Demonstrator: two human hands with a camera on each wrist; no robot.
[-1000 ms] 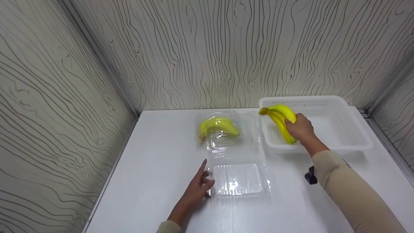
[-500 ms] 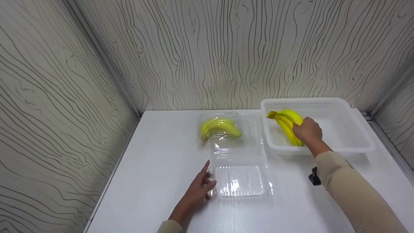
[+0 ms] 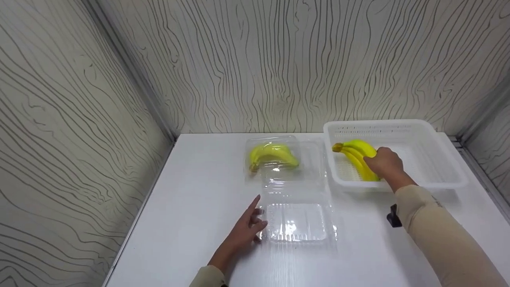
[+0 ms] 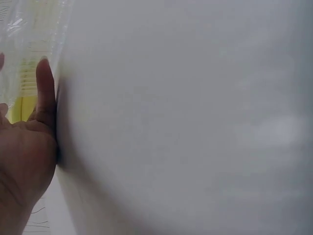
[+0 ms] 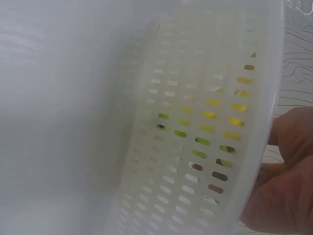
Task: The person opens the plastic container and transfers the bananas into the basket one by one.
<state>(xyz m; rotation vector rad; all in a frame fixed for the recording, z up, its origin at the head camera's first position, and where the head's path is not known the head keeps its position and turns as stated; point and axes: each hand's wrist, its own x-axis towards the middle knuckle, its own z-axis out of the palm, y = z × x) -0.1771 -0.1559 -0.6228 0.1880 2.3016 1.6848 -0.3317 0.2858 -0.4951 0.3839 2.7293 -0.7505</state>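
The fingers of the right hand are clamped on some bananas, whose stem end points away to the left of them. Round the fingers and fruit stand the walls of a white basket, yellow and green showing through its slots in the right wrist view. Well to the left, the left hand has its fingers apart, the index straight, at the left edge of an unfolded clear box; whether they press it, I cannot tell. Beyond these fingers a second bunch lies under clear plastic. Beneath both hands is the white bench, and past all the fingers rises a lined wall
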